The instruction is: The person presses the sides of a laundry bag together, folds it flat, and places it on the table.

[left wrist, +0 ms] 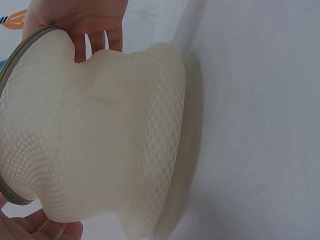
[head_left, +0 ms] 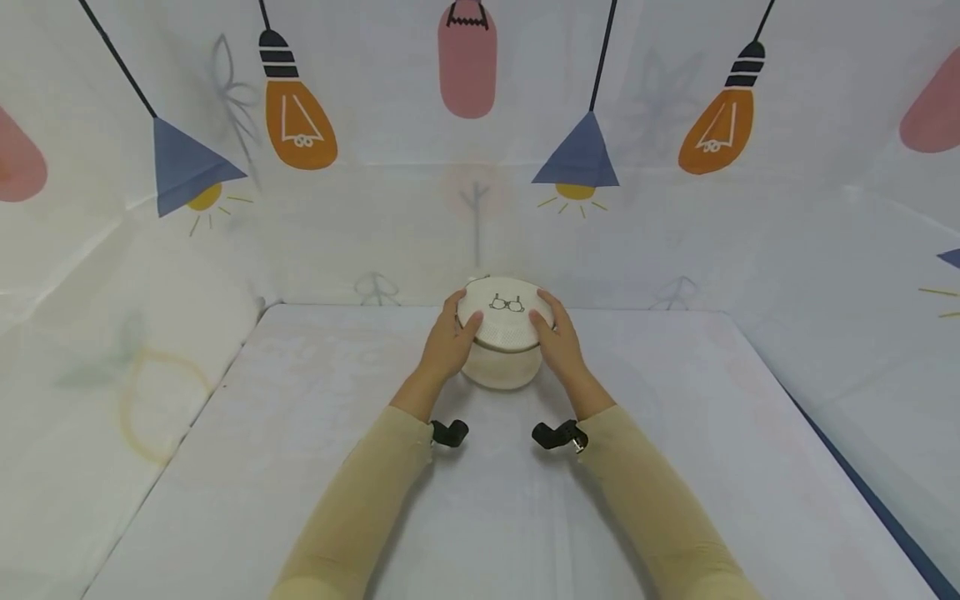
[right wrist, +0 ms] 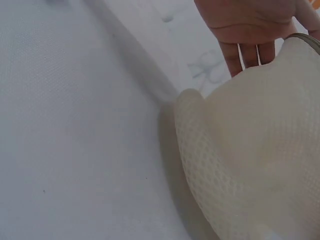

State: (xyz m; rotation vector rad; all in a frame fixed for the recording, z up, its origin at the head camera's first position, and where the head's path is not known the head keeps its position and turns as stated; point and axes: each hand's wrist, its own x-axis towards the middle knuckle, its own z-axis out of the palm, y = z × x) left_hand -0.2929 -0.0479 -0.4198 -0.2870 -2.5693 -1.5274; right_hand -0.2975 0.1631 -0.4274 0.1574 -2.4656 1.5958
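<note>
A cream mesh laundry bag [head_left: 501, 370], round and drum-shaped, stands at the far side of the white table. Its lid carries a small line drawing of glasses [head_left: 507, 304], and a greenish-grey zipper [left wrist: 27, 41] runs round the upper rim. My left hand [head_left: 447, 340] grips the lid's left edge, thumb on top and fingers down the side. On the opposite edge my right hand [head_left: 562, 343] holds it the same way. Seen by the left wrist camera, the mesh wall [left wrist: 100, 130] sags in folds above a padded-looking base. Part of the bag is cut off in the right wrist view.
The white tabletop [head_left: 495, 492] stretches toward me, under both forearms. Behind it rises a white cloth backdrop [head_left: 405, 225] printed with lamps and bulbs, close behind the bag. A black wrist camera [head_left: 450, 433] sticks inward from the left sleeve, another [head_left: 557, 436] from the right.
</note>
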